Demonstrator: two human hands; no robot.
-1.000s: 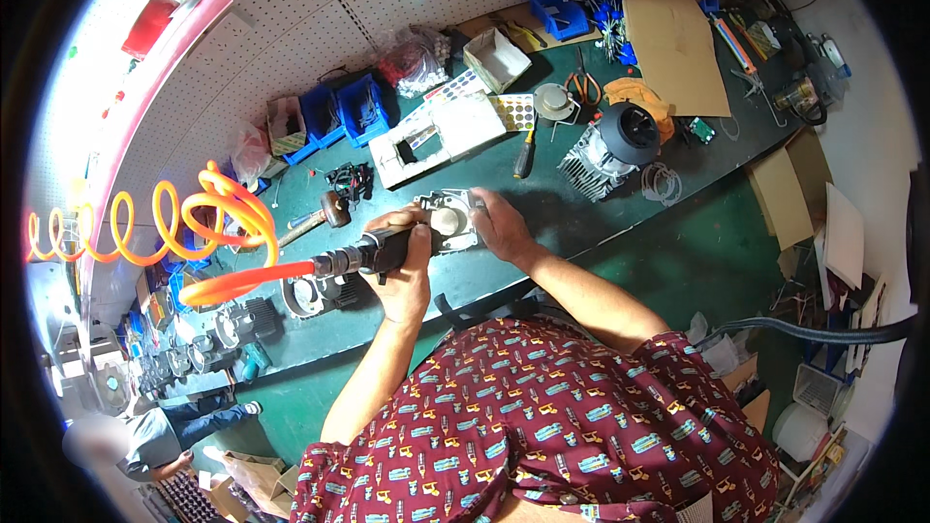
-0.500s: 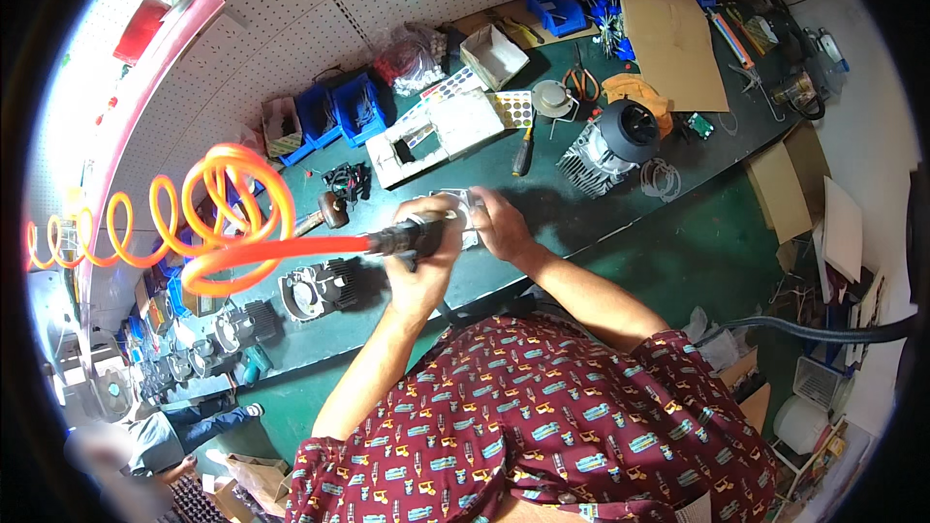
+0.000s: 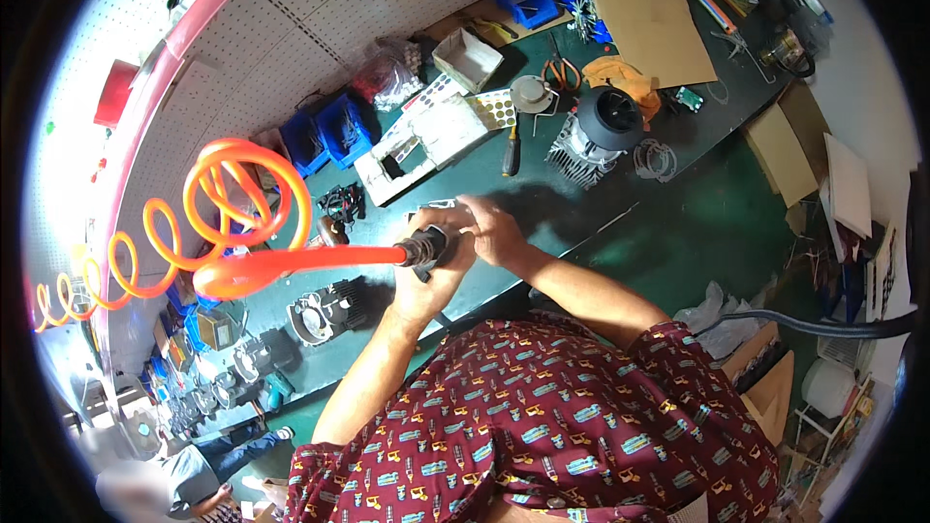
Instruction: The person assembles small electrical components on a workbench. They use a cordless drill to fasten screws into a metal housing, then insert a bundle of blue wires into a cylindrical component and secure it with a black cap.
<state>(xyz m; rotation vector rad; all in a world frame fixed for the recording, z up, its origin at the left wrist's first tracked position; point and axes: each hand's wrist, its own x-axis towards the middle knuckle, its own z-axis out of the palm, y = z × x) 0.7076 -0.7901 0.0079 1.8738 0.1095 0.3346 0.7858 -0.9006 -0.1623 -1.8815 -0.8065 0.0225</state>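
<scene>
Left hand (image 3: 436, 283) near frame centre, fingers curled; right hand (image 3: 496, 235) just beside, fingers bent; forearms (image 3: 366, 380) slanting inward from below.

Lighting: bright overall, strongest at left, where the pegboard wall (image 3: 73, 184) washes out to near white; lamp position cannot be told.

Highlights: hands, left (image 3: 426, 286) and right (image 3: 496, 232), strongly lit; pale shine on the white moulded piece (image 3: 441, 131); glossy streak along the orange hose (image 3: 300, 259).

Shadows: soft dark patch on the tabletop (image 3: 475, 174), just right of the hands; green floor (image 3: 678, 242) dimmer.

Distortion: fisheye; pink rail (image 3: 179, 44) bowed; black surround, bluish fringe at lower right rim.

Sharpness: printed shirt (image 3: 542, 416) crisp; left-rim objects small, hazy; person's head (image 3: 134, 491), lower left, blurred to a smudge.
</scene>
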